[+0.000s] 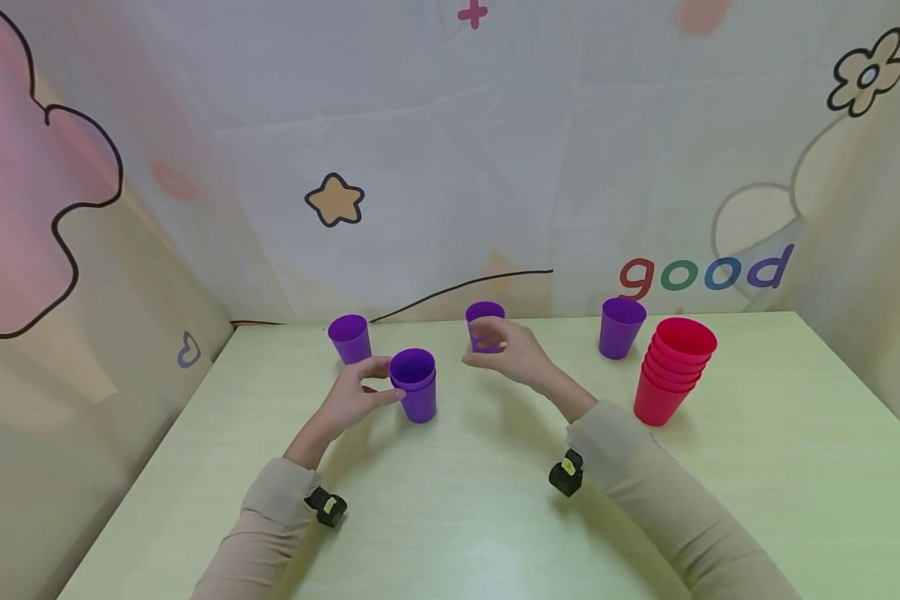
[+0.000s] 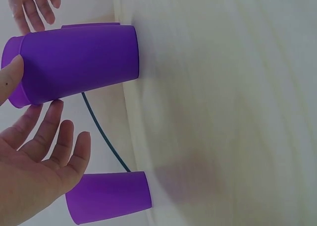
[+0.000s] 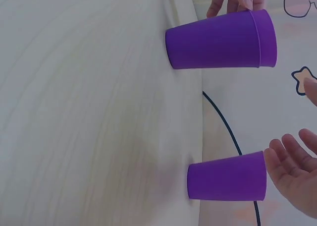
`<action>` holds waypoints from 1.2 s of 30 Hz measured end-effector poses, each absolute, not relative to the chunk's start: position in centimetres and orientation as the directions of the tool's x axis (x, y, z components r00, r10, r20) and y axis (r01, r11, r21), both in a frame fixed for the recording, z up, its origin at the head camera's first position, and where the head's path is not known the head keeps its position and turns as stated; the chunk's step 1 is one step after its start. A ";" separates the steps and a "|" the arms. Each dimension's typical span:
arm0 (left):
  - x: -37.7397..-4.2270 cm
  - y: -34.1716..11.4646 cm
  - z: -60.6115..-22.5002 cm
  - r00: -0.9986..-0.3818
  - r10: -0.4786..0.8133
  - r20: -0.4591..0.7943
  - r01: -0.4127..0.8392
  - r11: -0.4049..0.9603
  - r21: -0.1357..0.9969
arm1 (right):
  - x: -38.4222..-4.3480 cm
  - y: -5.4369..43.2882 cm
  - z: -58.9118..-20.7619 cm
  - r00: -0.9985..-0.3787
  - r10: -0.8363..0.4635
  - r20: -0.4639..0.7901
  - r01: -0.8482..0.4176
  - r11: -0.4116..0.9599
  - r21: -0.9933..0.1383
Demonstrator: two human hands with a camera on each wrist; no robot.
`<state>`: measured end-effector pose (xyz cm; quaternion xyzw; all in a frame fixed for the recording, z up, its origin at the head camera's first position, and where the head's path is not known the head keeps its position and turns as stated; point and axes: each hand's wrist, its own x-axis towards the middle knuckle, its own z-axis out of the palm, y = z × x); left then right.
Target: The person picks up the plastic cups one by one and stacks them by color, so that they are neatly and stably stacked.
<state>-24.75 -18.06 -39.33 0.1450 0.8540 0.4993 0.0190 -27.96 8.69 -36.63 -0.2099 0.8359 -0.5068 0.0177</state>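
Note:
Two nested purple cups (image 1: 420,404) stand upright on the table, one rim just above the other. My left hand (image 1: 348,403) holds them near the rim, thumb on one side and fingertips on the other, as the left wrist view (image 2: 81,62) of the cups also shows. Behind that hand stands a single purple cup (image 1: 350,337). My right hand (image 1: 521,354) hovers before another purple cup (image 1: 484,311) at the back, partly covering it. In the right wrist view its loosely bent fingers (image 3: 292,161) are beside that cup's rim; whether they touch it I cannot tell.
Another purple cup (image 1: 622,329) stands at the back right of the pale table (image 1: 450,517). Near it is a stack of several nested red cups (image 1: 663,392), leaning slightly to the right. A printed cloth backdrop (image 1: 435,183) hangs behind the table.

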 end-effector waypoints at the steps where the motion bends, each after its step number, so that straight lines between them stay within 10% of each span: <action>1: -24.7 -18.1 -39.3 -0.958 0.265 0.112 0.227 0.460 0.858 | -28.1 8.8 -36.6 -0.919 -0.351 0.180 -0.323 0.407 -0.854; 36: -24.8 -18.3 -39.6 -0.945 0.282 0.163 0.280 0.445 0.851 | -33.2 9.4 -38.5 -0.981 -0.091 0.170 -0.192 0.550 -0.813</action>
